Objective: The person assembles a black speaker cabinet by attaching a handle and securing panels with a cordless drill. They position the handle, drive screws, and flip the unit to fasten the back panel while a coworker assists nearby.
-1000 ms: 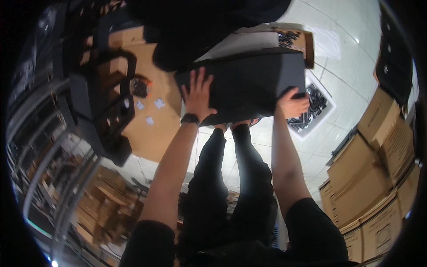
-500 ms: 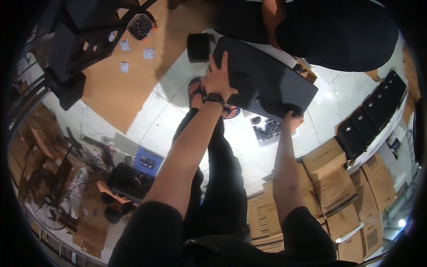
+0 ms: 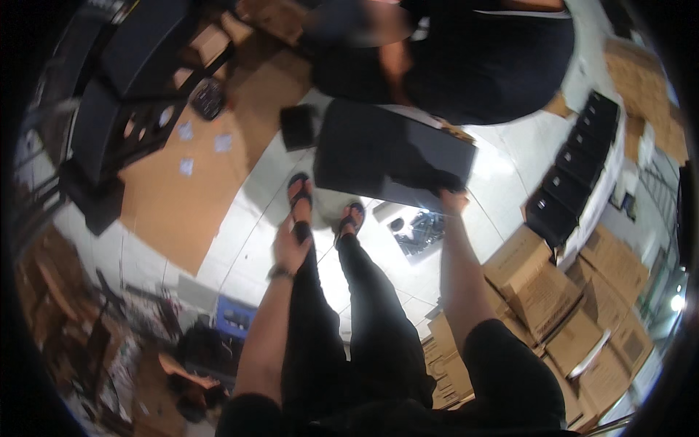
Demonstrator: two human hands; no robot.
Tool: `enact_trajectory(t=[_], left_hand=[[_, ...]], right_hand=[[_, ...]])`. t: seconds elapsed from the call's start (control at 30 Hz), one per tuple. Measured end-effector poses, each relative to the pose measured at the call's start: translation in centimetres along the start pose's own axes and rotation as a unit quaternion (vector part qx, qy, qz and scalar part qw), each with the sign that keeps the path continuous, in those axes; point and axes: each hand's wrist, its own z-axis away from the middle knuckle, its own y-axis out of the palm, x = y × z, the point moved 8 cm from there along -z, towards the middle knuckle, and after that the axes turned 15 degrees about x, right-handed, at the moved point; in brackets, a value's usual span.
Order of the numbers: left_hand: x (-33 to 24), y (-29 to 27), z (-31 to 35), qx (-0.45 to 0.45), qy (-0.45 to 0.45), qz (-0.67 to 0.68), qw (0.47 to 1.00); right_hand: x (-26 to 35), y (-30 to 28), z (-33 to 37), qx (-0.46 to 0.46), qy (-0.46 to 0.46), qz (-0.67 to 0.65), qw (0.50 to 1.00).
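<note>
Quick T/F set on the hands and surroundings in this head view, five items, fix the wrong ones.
1. The right hand is at the near right corner of the black panel. True.
2. The left hand grips the panel's left edge. False: it is off the panel, lower in the picture.
3. Three small whitish packets lie on the brown cardboard sheet. True.
4. The blue crate is on the person's right. False: it is on the left.
5. Cardboard boxes are piled at the lower right. True.
</note>
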Motion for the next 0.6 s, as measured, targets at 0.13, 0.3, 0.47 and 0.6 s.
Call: enact_trajectory(t=[0.13, 0.3, 0.47, 0.6], left_hand=[[9.4, 0.5, 10.0, 0.095, -0.154, -0.042, 0.982], [11.1, 0.4, 22.3, 0.122, -0.270, 0.069, 0.953], [5.1, 4.8, 32.8, 0.141, -0.302, 0.285, 0.899], [1.2, 5.6, 37.1, 0.133, -0.228, 0.236, 0.935]], right_hand=[[0.4, -1.1, 1.5, -0.011, 0.003, -0.073, 0.997], [1.8, -3.2, 6.5, 0.030, -0.107, -0.120, 0.987], [-3.8, -7.2, 15.0, 0.058, -0.129, -0.030, 0.989], [-8.2, -10.3, 22.1, 0.145, -0.207, -0.007, 0.968]])
